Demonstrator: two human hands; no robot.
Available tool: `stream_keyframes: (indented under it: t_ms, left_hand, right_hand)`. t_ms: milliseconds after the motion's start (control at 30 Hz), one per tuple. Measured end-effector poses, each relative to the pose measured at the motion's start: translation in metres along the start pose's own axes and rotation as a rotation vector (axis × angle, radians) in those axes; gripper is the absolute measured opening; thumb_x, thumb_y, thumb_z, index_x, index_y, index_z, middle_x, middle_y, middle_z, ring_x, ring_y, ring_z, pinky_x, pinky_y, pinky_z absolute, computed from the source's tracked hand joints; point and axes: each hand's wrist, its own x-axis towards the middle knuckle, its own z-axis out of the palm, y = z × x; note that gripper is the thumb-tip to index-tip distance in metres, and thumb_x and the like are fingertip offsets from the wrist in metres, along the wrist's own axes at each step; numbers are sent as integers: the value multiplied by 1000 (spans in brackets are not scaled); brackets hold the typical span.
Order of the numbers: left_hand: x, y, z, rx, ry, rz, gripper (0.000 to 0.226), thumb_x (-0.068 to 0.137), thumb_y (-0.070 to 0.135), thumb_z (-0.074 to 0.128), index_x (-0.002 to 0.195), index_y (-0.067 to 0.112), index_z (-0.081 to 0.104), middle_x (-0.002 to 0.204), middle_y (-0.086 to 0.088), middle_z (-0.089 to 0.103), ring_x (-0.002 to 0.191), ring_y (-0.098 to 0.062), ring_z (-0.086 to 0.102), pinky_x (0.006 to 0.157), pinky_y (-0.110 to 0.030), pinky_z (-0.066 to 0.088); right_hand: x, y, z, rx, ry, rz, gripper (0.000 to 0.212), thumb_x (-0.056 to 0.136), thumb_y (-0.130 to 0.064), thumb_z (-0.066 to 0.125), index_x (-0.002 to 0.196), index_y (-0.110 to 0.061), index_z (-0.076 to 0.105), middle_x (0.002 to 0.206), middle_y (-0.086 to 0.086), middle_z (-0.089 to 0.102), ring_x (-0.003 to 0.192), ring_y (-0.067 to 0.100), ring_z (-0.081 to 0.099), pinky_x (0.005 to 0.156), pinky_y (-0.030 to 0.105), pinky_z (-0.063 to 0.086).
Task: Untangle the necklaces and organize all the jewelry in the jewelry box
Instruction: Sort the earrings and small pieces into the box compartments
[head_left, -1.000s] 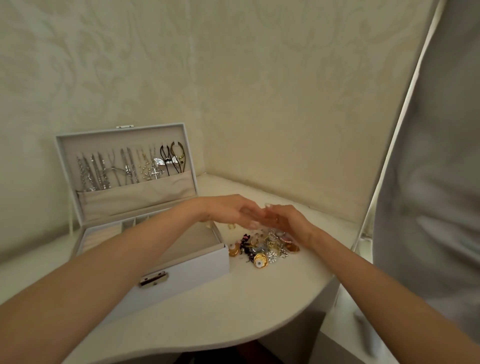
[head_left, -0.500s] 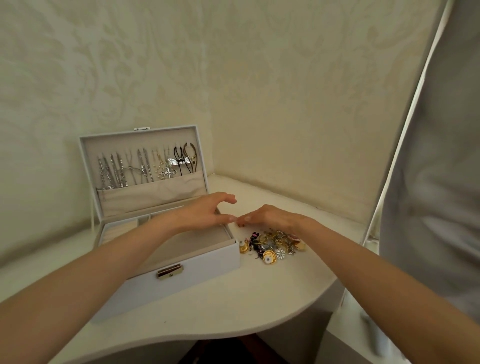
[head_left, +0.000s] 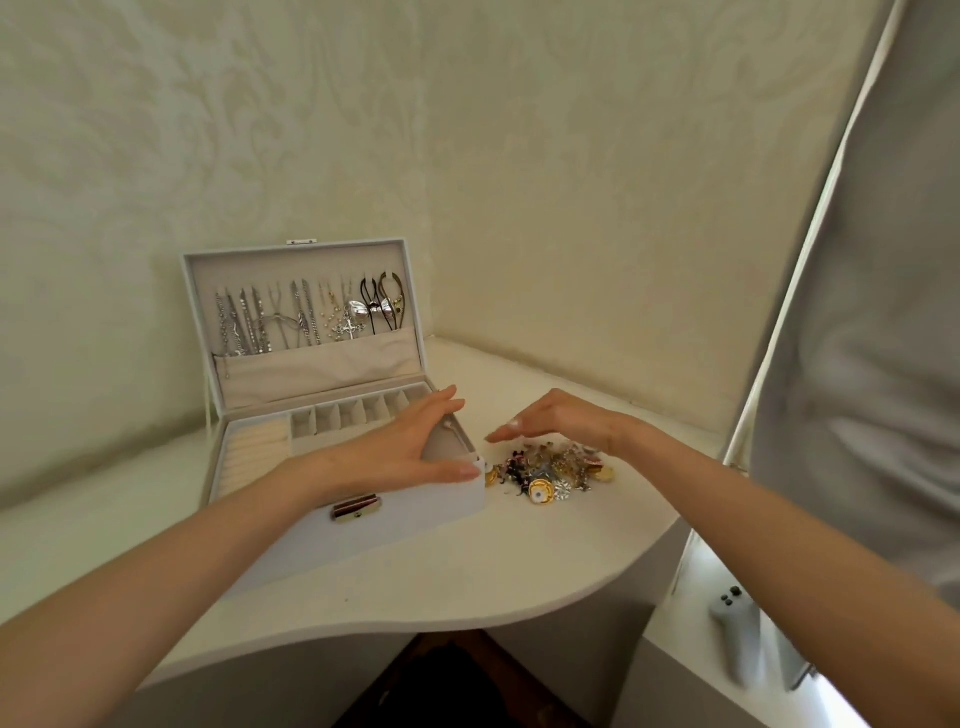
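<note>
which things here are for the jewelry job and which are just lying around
For the job: jewelry box, necklaces hanging in its lid, loose jewelry pile beside it.
Lying about: grey handheld device with buttons, at lower right.

jewelry box (head_left: 415, 512) – white, beige lining | wall (head_left: 571, 156) – cream damask | jewelry pile (head_left: 550, 470) – gold, silver

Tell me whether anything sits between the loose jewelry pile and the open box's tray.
Only the left hand, spread over the right end of the jewelry box, the end beside the jewelry pile. The lid stands open and the back compartments are uncovered. Nothing shows between the right hand and the pile under it.
</note>
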Motion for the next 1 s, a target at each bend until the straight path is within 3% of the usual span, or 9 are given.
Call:
stream_keyframes:
  t_ms: [133,267,367,500,600,733,800,900,1000]
  left_hand:
    - [-17,1,4,220,111,77,91,72,57,67,142,22,21,154,9,13,139,-7,17,106,-19,21]
    - [-35,-4,6,486,296,230,51,75,43,72,106,17,41,131,1,40,118,-16,41,82,-16,25]
    - [-46,-11,8,684,339,299,56,62,45,78,94,20,40,115,-4,52,99,-23,54,76,-23,28]
    - [-52,-12,14,758,351,285,60,57,44,81,97,15,48,118,-6,54,101,-23,57,85,-25,32]
    - [-51,-12,14,717,318,336,57,65,37,79,105,13,47,123,-5,52,110,-20,53,95,-25,30]
    - [-51,-12,12,708,318,389,57,66,33,80,106,10,46,122,-6,52,112,-15,42,100,-22,24]
    - [-48,-14,12,719,324,397,56,66,31,79,107,7,50,122,-7,52,112,-15,40,101,-22,23]
    - [-33,-20,8,719,342,387,61,62,28,82,109,5,51,119,-9,55,110,-16,42,98,-23,25]
    - [-12,-23,5,690,322,365,63,63,26,81,112,5,47,120,-11,54,110,-24,51,97,-25,28]
  right_hand:
    - [10,-1,20,-87,-4,-38,25,88,-12,58,94,-30,74,110,-10,65,106,4,57,96,23,40]
    - [5,-2,25,-147,-22,-68,33,87,-5,55,83,-31,74,106,-2,61,98,6,56,85,18,39]
    - [-1,-1,23,-131,-42,-56,31,85,1,53,85,-21,76,102,0,63,92,4,58,79,13,40]
    - [-4,-5,20,-70,25,-77,27,87,-4,54,90,-20,76,99,-2,70,91,0,61,78,14,43]
    - [-1,-16,26,-58,124,-78,17,92,-31,57,93,-28,73,90,-6,72,92,5,61,84,26,45]
    - [14,-32,39,-159,136,44,49,87,-57,53,88,-11,69,68,0,65,64,11,51,72,28,41]
    - [24,-39,41,-172,154,85,49,89,-51,53,93,-4,68,63,0,63,59,11,47,74,29,41]
    - [39,-44,40,-166,251,75,32,89,-32,54,78,-4,67,62,1,61,59,12,46,69,28,41]
    - [50,-40,32,-200,329,73,28,88,-27,54,86,-4,70,76,8,67,68,15,52,70,33,45]
